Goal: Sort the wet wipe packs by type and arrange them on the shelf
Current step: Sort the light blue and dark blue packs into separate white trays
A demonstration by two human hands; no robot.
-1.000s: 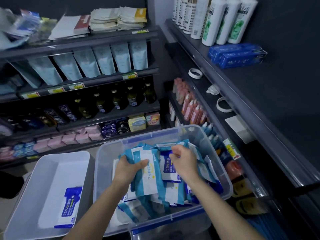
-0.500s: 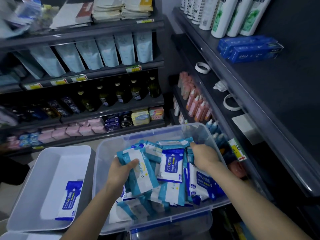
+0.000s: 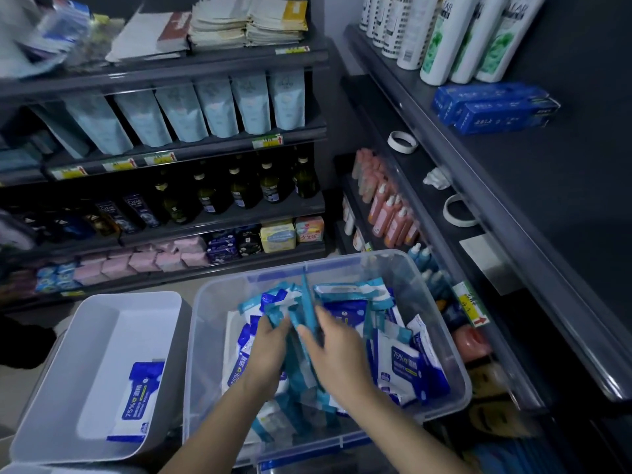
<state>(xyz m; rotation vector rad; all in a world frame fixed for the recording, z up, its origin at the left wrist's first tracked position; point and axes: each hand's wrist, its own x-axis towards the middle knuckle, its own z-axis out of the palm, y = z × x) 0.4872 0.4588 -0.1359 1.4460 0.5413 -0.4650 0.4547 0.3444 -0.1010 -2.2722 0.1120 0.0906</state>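
Note:
A clear plastic bin (image 3: 444, 357) in front of me holds several wet wipe packs, some teal and white, some dark blue and white (image 3: 407, 364) marked 75%. My left hand (image 3: 265, 354) and my right hand (image 3: 337, 354) meet in the middle of the bin. Together they clasp a bunch of teal packs (image 3: 307, 302) held on edge. My left hand grips the bunch from the left, my right hand presses it from the right. To the left, a white tray (image 3: 102, 333) holds one dark blue pack (image 3: 138, 398).
Dark shelves with pouches (image 3: 219, 107), bottles (image 3: 239, 189) and pink packs (image 3: 143, 261) stand behind the bins. On the right, a shelf (image 3: 513, 213) carries white bottles, blue boxes (image 3: 496, 106) and tape rolls (image 3: 403, 142). Orange bottles (image 3: 386, 206) sit below it.
My right hand has swung left from the bin's right side to join the left hand at the teal bunch. The teal packs now stand on edge between both hands.

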